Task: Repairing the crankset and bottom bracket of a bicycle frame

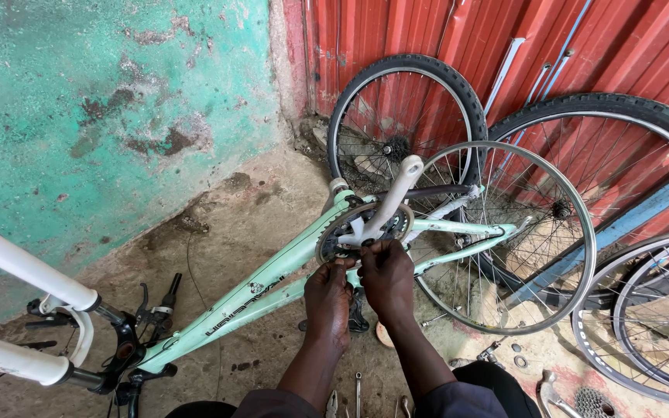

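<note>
Hands [358, 282] cover crankset [365, 224] (grip unclear).

A mint-green bicycle frame [272, 282] lies upside down on the dirty concrete floor [234, 224], its white fork legs [25, 267] pointing toward the lower left. The left hand [328, 298] and right hand [386, 275] meet side by side at the chainring [361, 224], fingers pinched at its lower edge, just under the white crank arm [395, 193] that sticks upward. A bare silver wheel [505, 236] sits in the rear of the frame. Tyred wheels [404, 116] lean against the red corrugated wall [466, 39]. Spanners [358, 395] and washers [520, 361] lie near the person's knees.
</note>
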